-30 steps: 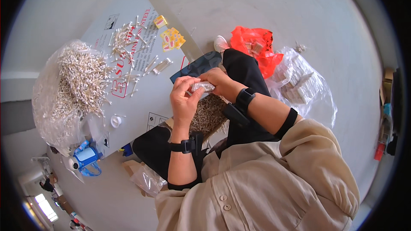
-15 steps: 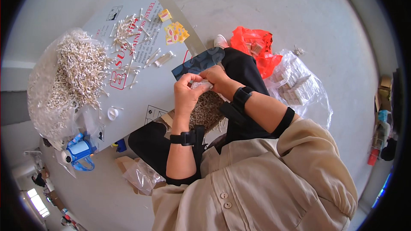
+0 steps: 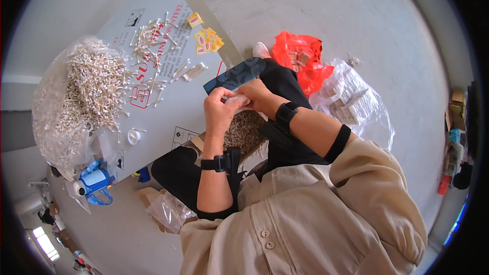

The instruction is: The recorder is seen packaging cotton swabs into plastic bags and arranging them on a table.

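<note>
My left hand (image 3: pixel 218 111) and my right hand (image 3: pixel 256 92) meet above my lap, their fingers closed around a small white bundle of cotton swabs (image 3: pixel 237 100). The fingers cover much of the bundle, and whether it has a clear wrapper cannot be made out. Just below my hands, an open cardboard box full of loose cotton swabs (image 3: pixel 245 130) rests between my legs. A dark blue patterned sheet (image 3: pixel 232 79) lies beyond my fingers, at the table's edge.
On the metal-topped table (image 3: pixel 168 117) stand a large clear bag of cotton swabs (image 3: pixel 91 86), scattered swabs (image 3: pixel 147 40), yellow labels (image 3: pixel 208 41), a white round lid (image 3: pixel 134 137) and a blue bottle (image 3: pixel 93 180). A red bag (image 3: pixel 298 56) and a clear bag of white packs (image 3: pixel 354 102) lie on the floor.
Both hands have closed in tighter on the bundle, which shows less between the fingers now. The left hand has shifted slightly left; the view has moved a little.
</note>
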`<state>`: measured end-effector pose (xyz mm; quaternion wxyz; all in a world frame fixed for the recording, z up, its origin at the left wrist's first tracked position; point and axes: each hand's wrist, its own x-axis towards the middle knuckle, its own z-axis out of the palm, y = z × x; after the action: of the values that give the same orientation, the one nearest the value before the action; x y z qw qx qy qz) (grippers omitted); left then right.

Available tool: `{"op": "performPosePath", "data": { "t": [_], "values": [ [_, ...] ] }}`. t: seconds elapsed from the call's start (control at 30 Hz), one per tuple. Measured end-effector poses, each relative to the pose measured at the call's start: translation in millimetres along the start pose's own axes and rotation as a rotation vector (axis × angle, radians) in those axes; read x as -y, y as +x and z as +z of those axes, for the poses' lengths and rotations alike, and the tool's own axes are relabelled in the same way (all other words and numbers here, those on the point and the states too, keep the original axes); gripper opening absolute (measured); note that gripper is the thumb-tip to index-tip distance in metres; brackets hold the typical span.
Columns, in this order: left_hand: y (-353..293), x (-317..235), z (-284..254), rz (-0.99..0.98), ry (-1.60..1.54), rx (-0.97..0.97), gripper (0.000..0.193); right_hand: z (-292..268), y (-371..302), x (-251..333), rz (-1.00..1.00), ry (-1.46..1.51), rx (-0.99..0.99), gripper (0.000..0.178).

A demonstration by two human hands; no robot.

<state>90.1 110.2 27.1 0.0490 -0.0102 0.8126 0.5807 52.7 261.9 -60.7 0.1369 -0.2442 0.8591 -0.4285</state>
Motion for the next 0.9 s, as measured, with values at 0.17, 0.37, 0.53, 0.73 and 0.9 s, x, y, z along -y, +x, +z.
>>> {"op": "performPosePath", "data": {
  "t": [0.17, 0.37, 0.53, 0.73, 0.9],
  "values": [
    [8, 20, -16, -0.143, -0.190, -0.086, 0.024, -43, -4, 76, 0.873, 1.016, -0.157, 0.021],
    [10, 14, -13, -0.218, -0.191, -0.096, 0.026, -55, -19, 78, 0.495, 0.853, -0.209, 0.024],
    [3, 5, -16, -0.317, -0.363, -0.073, 0.015, -48, -14, 77, 0.409, 0.672, -0.267, 0.013],
    [0, 13, -18, -0.330, -0.449, -0.057, 0.013, -41, -13, 74, 0.428, 0.566, -0.337, 0.011],
    [3, 24, -17, -0.319, -0.488, -0.043, 0.013, -35, -13, 69, 0.437, 0.555, -0.351, 0.011]
  ]
}}
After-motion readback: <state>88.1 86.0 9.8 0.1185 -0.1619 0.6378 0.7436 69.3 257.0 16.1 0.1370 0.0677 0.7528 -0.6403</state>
